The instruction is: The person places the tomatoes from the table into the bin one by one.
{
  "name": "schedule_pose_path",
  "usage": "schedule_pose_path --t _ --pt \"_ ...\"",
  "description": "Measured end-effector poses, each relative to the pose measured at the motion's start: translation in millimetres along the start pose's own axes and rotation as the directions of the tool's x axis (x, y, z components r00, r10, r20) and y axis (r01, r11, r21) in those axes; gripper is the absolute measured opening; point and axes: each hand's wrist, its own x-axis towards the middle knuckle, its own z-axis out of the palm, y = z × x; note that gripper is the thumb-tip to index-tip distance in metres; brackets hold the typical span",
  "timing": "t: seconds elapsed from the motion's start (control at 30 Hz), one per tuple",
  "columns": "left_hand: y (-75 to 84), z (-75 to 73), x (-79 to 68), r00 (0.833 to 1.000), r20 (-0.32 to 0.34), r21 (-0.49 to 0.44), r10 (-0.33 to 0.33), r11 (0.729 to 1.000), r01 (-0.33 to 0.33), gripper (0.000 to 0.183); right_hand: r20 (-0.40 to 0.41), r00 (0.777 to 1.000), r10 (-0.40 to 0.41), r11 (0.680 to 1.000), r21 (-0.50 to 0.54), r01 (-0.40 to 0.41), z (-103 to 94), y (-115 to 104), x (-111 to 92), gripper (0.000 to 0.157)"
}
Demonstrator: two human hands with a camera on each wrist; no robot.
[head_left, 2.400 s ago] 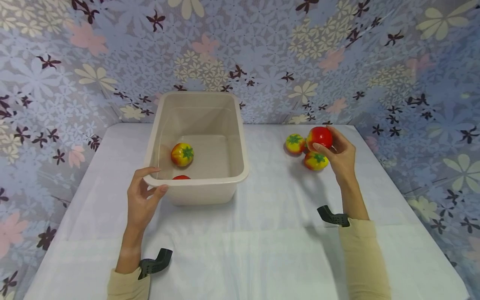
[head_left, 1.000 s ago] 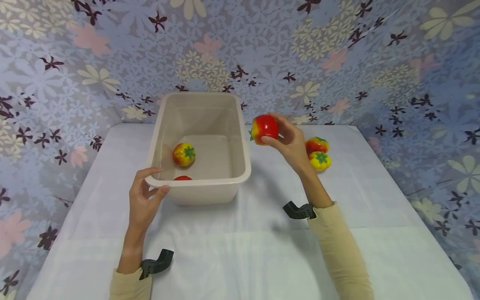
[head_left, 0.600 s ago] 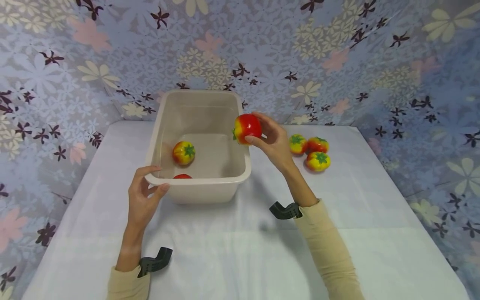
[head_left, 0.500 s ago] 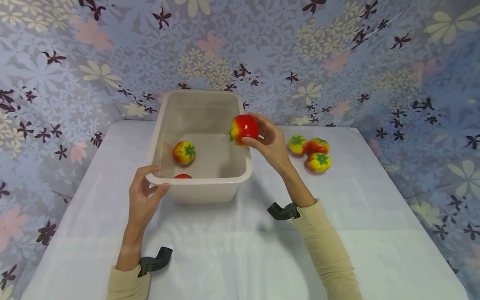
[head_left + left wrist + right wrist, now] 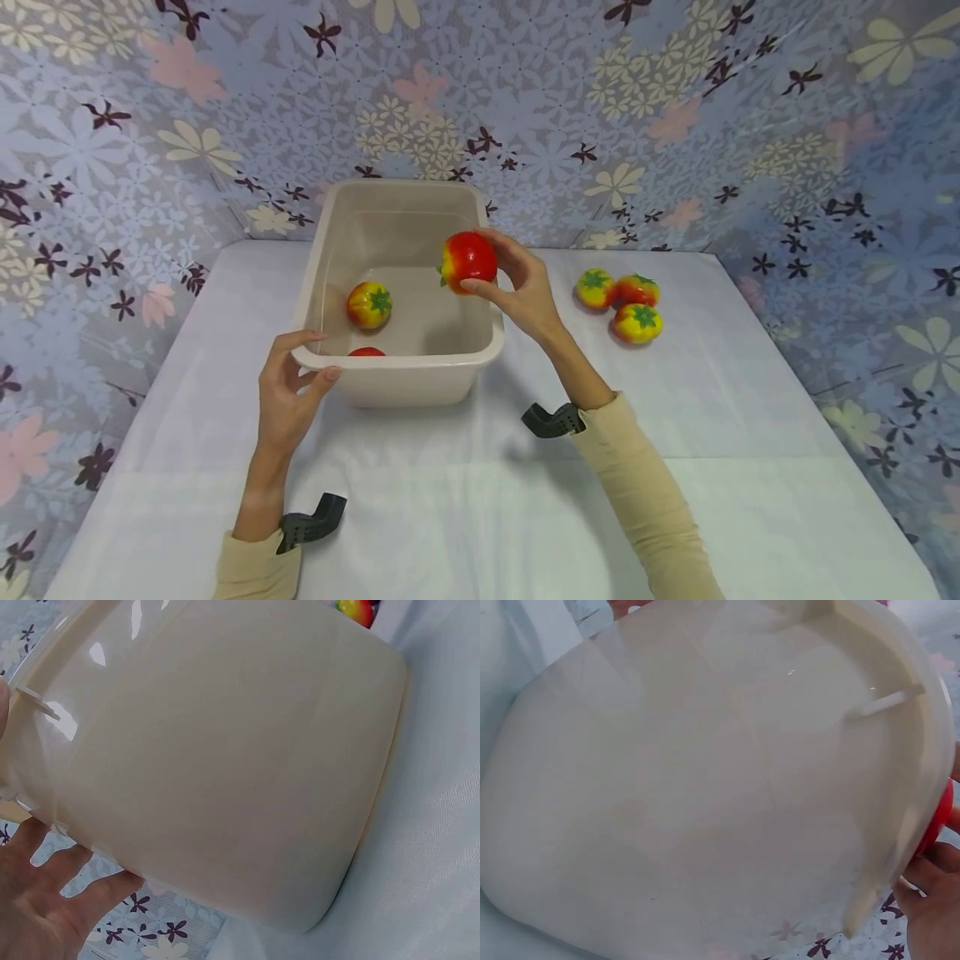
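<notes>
the left hand (image 5: 288, 408) stays clamped on the near left corner of the beige bin (image 5: 405, 383). the right hand (image 5: 525, 287), earlier by the three loose fruits (image 5: 637, 323) on the right, has swung left, gripping a glossy red fruit (image 5: 469, 258) above the bin. inside, a mostly hidden fruit (image 5: 367, 352) lies by the near wall, a yellow-red fruit (image 5: 369, 306) farther back.

"How is the left arm (image 5: 260, 500) held?"

"It runs nearly straight up the head view. The left hand (image 5: 288, 404) pinches between thumb and fingers; from the left wrist, three fingers (image 5: 105, 895) show spread apart."

"And the right arm (image 5: 641, 496)?"

"It slants inward, toward the person's left. The right hand (image 5: 527, 292) is higher in view, gripping, thumb below."
</notes>
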Motion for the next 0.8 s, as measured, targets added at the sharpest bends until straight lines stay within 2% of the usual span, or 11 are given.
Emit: schedule_pose_path --t 0.17,0.43,0.67,0.8 --pt "0.4 0.3 -0.2 1.0 0.0 -0.001 0.002 1.0 -0.002 0.046 0.014 1.0 0.004 0.999 -0.044 -0.004 3.8 5 1 0.059" --pt "0.1 0.4 0.1 1.0 0.002 0.003 0.021 1.0 -0.021 0.045 0.013 0.998 0.064 0.99 -0.127 -0.062 8.0 3 1 0.06" --pt "0.1 0.4 -0.3 1.0 0.004 -0.006 0.03 1.0 -0.03 0.045 0.021 0.996 0.084 0.985 -0.155 -0.08 13.9 -27 -3 0.056" --pt "-0.9 -0.4 -0.5 0.999 0.005 -0.033 0.043 0.999 -0.042 0.045 0.027 0.997 0.079 0.985 -0.155 -0.073 14.5 -28 -3 0.057"
